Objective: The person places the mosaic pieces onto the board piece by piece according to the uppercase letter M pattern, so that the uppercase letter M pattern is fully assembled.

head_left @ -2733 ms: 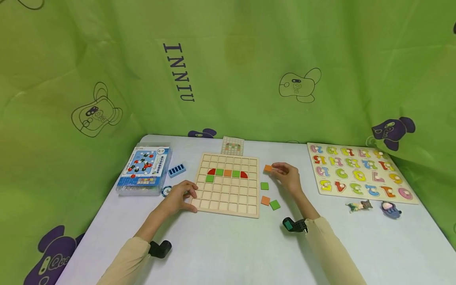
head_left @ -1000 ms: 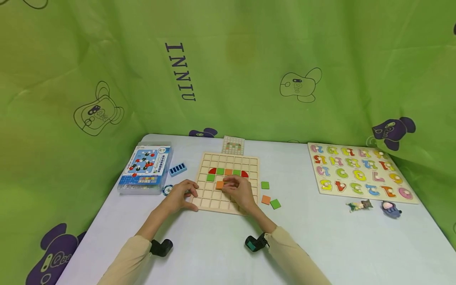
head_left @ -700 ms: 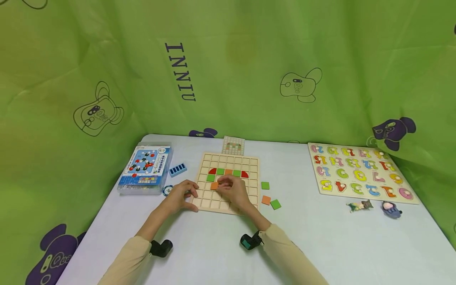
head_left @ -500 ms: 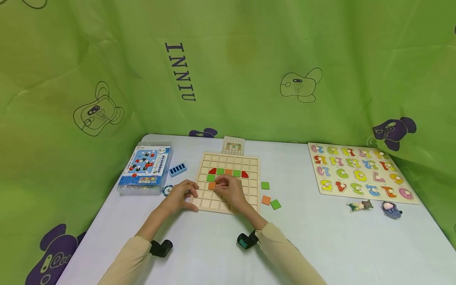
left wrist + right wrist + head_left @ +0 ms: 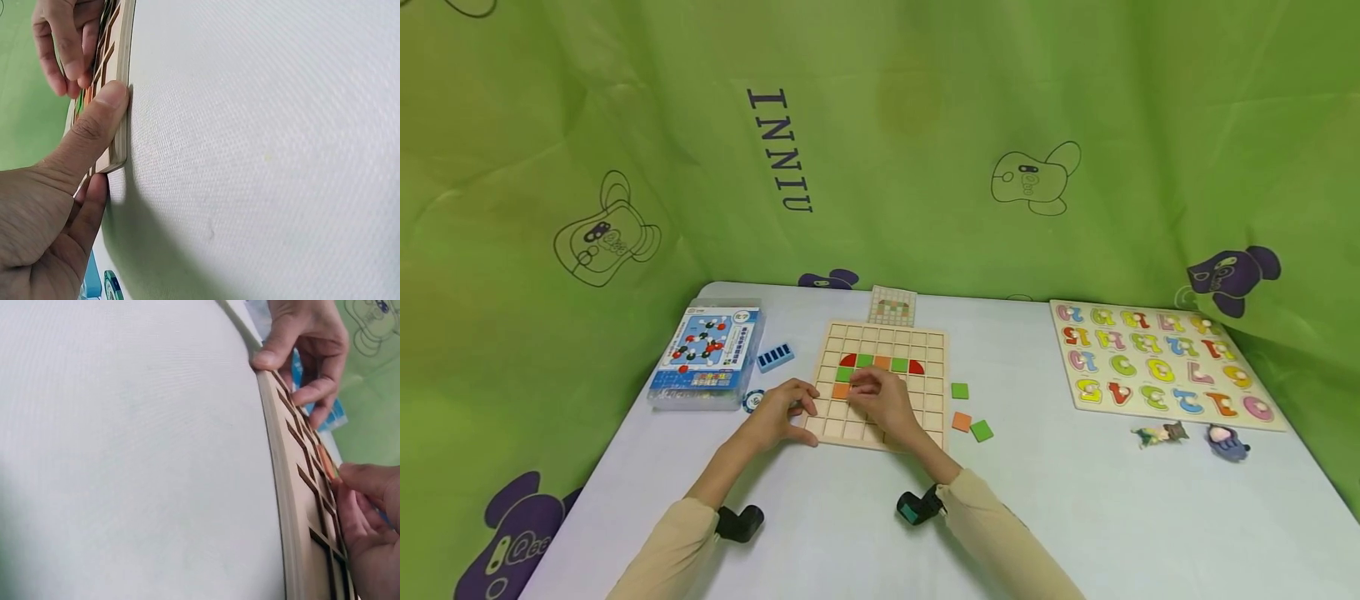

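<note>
The wooden grid board [image 5: 887, 425] lies flat on the table, with red quarter-rounds and green and orange square tiles in some cells. At its near left corner my left hand [image 5: 775, 414] grips the frame, thumb on the front edge and fingers along the left side. My right hand [image 5: 883, 402] reaches over the board and pinches an orange square tile [image 5: 841, 391] between thumb and fingertips. That tile is right at a cell just below a green tile [image 5: 844, 375]. In the right wrist view the orange tile [image 5: 325, 460] shows beside the fingertips.
Right of the board lie loose green tiles [image 5: 959, 391] and an orange tile [image 5: 962, 422]. A pattern card [image 5: 892, 307] sits behind it. A boxed molecule set [image 5: 703, 358], blue block [image 5: 775, 357] and round chip [image 5: 753, 401] are left; a number puzzle [image 5: 1157, 367] and figurines [image 5: 1161, 434] are right.
My right hand took the orange tile from right of the board and carried it left across the grid, to the cell under the green tile. My left hand stays at the corner.
</note>
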Demonstrator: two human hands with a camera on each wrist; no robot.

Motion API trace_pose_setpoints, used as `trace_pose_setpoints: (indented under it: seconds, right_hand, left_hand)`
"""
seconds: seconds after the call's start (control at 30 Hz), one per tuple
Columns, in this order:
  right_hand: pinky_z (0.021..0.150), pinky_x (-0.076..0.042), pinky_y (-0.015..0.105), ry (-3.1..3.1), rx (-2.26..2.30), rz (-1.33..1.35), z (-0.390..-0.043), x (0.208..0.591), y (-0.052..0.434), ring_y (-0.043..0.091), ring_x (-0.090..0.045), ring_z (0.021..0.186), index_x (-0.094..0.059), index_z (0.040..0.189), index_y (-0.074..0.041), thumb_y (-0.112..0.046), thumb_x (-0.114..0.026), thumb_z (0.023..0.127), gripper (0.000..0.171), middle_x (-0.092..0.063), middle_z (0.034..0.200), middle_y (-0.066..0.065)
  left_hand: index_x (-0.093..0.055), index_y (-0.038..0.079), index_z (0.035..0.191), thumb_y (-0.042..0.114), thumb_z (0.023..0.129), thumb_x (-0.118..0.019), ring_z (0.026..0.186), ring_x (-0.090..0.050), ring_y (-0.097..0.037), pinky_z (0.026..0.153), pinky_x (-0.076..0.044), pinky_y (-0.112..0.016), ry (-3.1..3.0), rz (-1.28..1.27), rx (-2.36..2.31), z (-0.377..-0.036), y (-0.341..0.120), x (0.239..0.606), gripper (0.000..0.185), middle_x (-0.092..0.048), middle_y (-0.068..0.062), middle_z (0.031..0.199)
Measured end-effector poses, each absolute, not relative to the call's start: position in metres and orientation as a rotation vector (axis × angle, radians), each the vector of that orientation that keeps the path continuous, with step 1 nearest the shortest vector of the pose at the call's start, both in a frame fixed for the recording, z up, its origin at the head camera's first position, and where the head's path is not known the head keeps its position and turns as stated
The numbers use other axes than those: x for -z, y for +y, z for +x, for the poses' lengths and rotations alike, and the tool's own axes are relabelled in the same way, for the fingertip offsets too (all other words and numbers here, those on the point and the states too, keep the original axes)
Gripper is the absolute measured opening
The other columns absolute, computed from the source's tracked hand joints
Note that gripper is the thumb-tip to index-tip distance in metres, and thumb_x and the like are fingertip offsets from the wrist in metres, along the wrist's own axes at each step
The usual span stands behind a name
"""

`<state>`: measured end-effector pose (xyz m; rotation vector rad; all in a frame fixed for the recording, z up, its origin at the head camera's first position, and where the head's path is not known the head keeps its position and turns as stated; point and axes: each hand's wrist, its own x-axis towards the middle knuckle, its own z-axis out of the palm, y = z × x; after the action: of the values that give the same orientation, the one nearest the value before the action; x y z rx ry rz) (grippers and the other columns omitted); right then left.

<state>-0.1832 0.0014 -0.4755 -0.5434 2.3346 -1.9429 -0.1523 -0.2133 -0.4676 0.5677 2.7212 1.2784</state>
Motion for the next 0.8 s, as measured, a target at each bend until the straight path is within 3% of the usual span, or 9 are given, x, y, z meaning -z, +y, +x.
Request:
trace_pose_setpoints:
  seconds: [0.17, 0.4, 0.8]
  right_hand:
    - [0.078, -0.059, 0.029, 2.283, 1.98, -0.471, -0.179, 0.468, 0.016, 0.039, -0.066, 0.09, -0.062, 0.105, 0.012, 0.011, -0.069, 0.08, 0.026, -0.064, 0.104, 0.028]
    - [0.08, -0.057, 0.022, 2.225, 2.027, -0.389, -0.176, 0.477, 0.053, 0.032, -0.065, 0.096, -0.063, 0.109, 0.007, 0.007, -0.07, 0.082, 0.028, -0.065, 0.11, 0.024]
    - [0.079, -0.055, 0.017, 2.369, 1.83, -0.458, -0.156, 0.474, 0.175, 0.016, -0.064, 0.094, -0.059, 0.116, 0.008, 0.004, -0.068, 0.085, 0.034, -0.061, 0.114, 0.028]
  left_hand:
    - [-0.06, 0.0, 0.08, 0.004, 0.058, -0.089, 0.109, -0.054, -0.036, 0.093, -0.052, -0.037, 2.712, 0.562, -1.285, -0.152, -0.213, 0.467, 0.037, -0.057, -0.018, 0.114]
    - [-0.059, 0.001, 0.082, 0.003, 0.059, -0.088, 0.111, -0.053, -0.036, 0.094, -0.052, -0.039, 2.708, 0.566, -1.269, -0.151, -0.211, 0.465, 0.037, -0.057, -0.018, 0.116]
    - [-0.057, 0.004, 0.082, 0.011, 0.059, -0.088, 0.104, -0.053, -0.032, 0.089, -0.055, -0.038, 2.804, 0.743, -1.046, -0.152, -0.213, 0.466, 0.04, -0.055, -0.017, 0.115]
